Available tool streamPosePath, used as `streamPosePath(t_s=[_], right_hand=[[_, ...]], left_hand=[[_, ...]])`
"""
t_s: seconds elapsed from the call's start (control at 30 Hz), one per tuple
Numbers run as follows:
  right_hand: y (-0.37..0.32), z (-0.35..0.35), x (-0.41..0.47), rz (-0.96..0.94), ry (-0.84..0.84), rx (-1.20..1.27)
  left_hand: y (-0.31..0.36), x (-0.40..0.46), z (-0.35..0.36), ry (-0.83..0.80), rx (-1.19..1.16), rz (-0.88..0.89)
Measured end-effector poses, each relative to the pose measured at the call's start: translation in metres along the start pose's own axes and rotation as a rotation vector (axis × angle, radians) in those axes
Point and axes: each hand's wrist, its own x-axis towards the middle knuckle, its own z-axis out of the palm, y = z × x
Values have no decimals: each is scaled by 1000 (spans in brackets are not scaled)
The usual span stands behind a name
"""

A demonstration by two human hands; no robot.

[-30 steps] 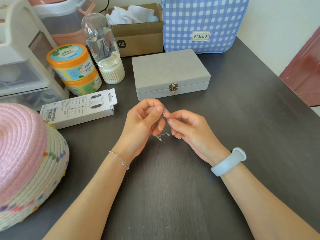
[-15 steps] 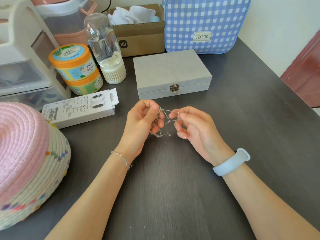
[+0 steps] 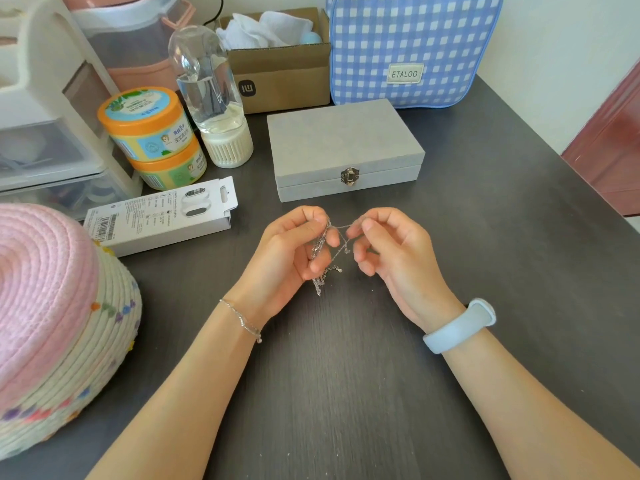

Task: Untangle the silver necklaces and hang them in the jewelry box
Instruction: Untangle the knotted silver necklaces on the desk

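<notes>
Now the hands had drawn apart vs a sec ago, when they were bunched together w/ fingertips almost touching. Left hand (image 3: 294, 247) pinched the tangled clump of silver necklaces (image 3: 320, 258) between thumb and curled fingers, loose ends dangling below toward the table (image 3: 346, 375). Right hand (image 3: 391, 247) pinched one thin strand (image 3: 341, 226) w/ thumb and forefinger, and that strand ran taut across the gap to the left hand's fingertips; half a sec ago it was a slacker loop. So a length had been teased out of the knot, probably the first real progress on untangling, though the clump looked mostly knotted. Couldn't tell how many chains were in there. Jewelry box (image 3: 346, 147) sat just beyond the hands, lid down and clasp (image 3: 349, 175) fastened, same as before, so hanging hadn't started; box would need opening first.
</notes>
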Motion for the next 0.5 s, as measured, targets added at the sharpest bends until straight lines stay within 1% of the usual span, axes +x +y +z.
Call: streamPosePath(t_s=[0.07,0.1,0.17,0.23,0.33,0.4,0.5], right_hand=[[-3,-1,1,82,-17,198],[-4,-1,1,109,-25,242],[-4,-2,2,130,-24,245],[-1,-3,3,92,2,152],[2,-7,3,-34,13,-158],[3,-8,2,-100,-28,-263],[3,-5,-2,-165,-114,-396]], left_hand=[[0,1,-1,51,-13,-12],[0,2,-1,68,-10,-13],[-1,2,-1,76,30,1],[-2,1,0,87,102,20],[-3,1,0,169,195,61],[-3,1,-1,221,208,87],[-1,0,-2,235,163,117]])
